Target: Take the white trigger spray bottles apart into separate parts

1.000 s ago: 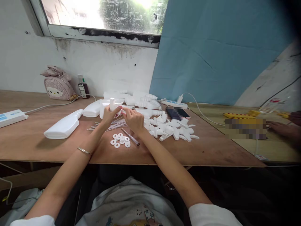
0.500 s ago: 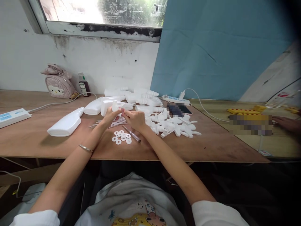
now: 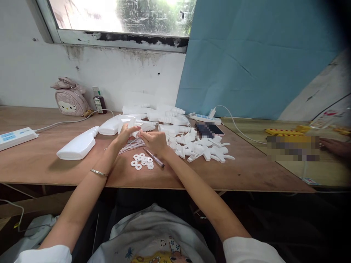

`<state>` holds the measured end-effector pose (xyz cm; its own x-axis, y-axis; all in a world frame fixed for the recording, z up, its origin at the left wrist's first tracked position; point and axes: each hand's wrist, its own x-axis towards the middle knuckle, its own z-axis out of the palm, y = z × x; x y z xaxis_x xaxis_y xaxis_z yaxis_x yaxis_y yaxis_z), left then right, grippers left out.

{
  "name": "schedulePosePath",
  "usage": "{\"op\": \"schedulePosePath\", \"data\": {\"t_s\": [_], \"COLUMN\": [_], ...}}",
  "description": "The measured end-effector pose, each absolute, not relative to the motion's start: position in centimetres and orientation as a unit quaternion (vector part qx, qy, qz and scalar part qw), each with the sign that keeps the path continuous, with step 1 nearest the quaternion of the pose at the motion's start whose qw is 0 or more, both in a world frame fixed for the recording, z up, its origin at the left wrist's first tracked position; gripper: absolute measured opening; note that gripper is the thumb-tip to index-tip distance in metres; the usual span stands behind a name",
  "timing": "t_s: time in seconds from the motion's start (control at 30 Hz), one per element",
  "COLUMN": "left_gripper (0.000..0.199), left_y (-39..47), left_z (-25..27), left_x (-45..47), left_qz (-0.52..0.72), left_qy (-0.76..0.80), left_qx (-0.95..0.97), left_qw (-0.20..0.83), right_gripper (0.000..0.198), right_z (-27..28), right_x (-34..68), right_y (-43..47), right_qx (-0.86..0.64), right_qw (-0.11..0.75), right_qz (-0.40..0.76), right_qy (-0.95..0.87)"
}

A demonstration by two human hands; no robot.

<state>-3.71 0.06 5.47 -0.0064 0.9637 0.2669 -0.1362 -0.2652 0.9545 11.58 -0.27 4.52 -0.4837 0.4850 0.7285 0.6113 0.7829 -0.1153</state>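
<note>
My left hand (image 3: pixel 124 136) is closed around a white trigger spray head (image 3: pixel 132 121), held above the table's middle. The fingertips of my right hand (image 3: pixel 155 141) pinch the near end of the same piece, and both hands meet there; the exact contact is hidden by fingers. Beneath them lie thin white tubes (image 3: pixel 131 147). Closer to me are several flat white washers (image 3: pixel 144 160) in a loose cluster. Beside the washers, a slim pen-like tool (image 3: pixel 154 157) with a clear handle lies slantwise. Right of my hands spreads a pile of white spray heads (image 3: pixel 208 148).
White bottles (image 3: pixel 78 144) lie on the left and in a heap behind my hands. A power strip (image 3: pixel 18 138), a pink bag (image 3: pixel 71 102) and a dark glass bottle (image 3: pixel 98 102) stand leftward. A phone (image 3: pixel 216 128) lies at right, near another person's hand (image 3: pixel 333 145).
Both hands have shifted slightly, still together on the spray head, which now leans a little differently. The whole view has dropped slightly. Things on the table lie as before.
</note>
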Motion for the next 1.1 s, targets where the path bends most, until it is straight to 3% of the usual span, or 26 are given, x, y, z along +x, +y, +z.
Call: {"op": "schedulePosePath", "data": {"t_s": [0.47, 0.73, 0.9, 1.1], "left_gripper": [0.018, 0.029, 0.032, 0.029], "left_y": [-0.1, 0.3, 0.2, 0.4], "left_z": [7.2, 6.9, 6.8, 6.6], "left_x": [-7.2, -8.5, -8.4, -8.2], "left_qz": [0.704, 0.74, 0.741, 0.738], "left_qy": [0.265, 0.112, 0.105, 0.119], "left_qx": [0.428, 0.279, 0.253, 0.243], "left_qw": [0.501, 0.602, 0.614, 0.619], "right_gripper": [0.028, 0.036, 0.035, 0.028], "right_z": [4.3, 1.8, 1.5, 4.1], "right_x": [11.4, 8.2, 8.4, 10.9], "right_y": [-1.6, -1.5, -0.9, -2.0], "right_qx": [-0.241, -0.079, -0.135, -0.305], "right_qw": [0.367, 0.254, 0.283, 0.209], "right_qz": [-0.101, -0.184, -0.176, -0.173], "right_qy": [-0.893, -0.946, -0.933, -0.913]}}
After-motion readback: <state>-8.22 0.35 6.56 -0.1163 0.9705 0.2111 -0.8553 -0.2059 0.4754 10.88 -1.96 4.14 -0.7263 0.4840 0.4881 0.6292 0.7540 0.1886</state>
